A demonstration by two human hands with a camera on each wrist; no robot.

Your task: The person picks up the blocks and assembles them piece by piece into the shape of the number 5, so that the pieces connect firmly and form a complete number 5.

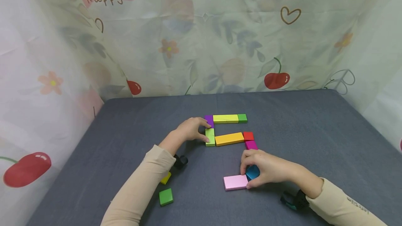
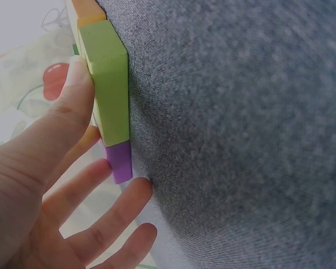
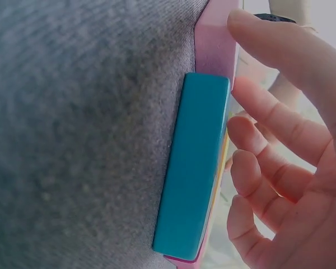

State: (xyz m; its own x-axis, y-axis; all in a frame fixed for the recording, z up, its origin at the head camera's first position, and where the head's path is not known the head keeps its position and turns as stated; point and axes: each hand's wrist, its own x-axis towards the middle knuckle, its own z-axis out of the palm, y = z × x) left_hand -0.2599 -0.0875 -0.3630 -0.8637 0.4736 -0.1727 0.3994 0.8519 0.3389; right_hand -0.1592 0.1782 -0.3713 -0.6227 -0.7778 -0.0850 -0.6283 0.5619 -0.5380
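Note:
Coloured blocks lie flat in a figure on the grey table [image 1: 314, 132]: purple [image 1: 209, 120], yellow-green [image 1: 225, 118], green [image 1: 242, 118], light green [image 1: 210, 138], orange [image 1: 229, 138], red [image 1: 248, 135], magenta [image 1: 251, 145]. My left hand [image 1: 204, 130] rests at the figure's left end. Its thumb presses the light green block [image 2: 109, 84] and its straight fingers reach past the purple block [image 2: 120, 162]. My right hand [image 1: 246, 175] curls over a teal block [image 1: 252, 172], with its thumb at the end of a pink block [image 1: 235, 182]. The right wrist view shows the teal block [image 3: 196, 168] lying flat against the pink block [image 3: 215, 39], fingers [image 3: 252, 168] on its top.
Two loose blocks, a yellow one [image 1: 165, 178] and a green one [image 1: 165, 196], lie under my left forearm near the front left. A floral curtain [image 1: 201, 37] hangs behind and beside the table. The table's right half is bare cloth.

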